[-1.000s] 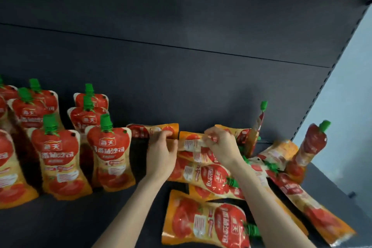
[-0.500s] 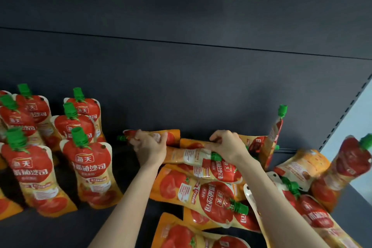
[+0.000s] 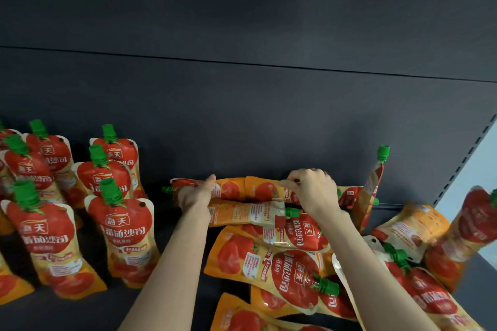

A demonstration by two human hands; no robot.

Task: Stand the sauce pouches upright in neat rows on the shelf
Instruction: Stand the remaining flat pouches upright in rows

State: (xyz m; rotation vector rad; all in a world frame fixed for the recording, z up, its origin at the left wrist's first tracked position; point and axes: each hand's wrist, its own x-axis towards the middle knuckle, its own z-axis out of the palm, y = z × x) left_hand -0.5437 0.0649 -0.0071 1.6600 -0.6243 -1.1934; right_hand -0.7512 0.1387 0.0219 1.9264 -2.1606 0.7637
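Note:
Several red-and-orange sauce pouches with green caps stand upright in rows on the left of the dark shelf. To the right, a heap of pouches lies flat and overlapping. My left hand is closed around a lying pouch at the back wall, whose cap points left. My right hand pinches the top edge of the neighbouring lying pouch. One pouch stands edge-on against the wall, and another leans at the far right.
The dark back panel rises straight behind the pouches. A slotted upright marks the shelf's right end. A strip of bare shelf floor separates the standing rows from the heap.
My left hand slid left along the back pouch and closed on it near its cap. My right hand stayed on the neighbouring pouch's edge. The view shifted slightly rightward.

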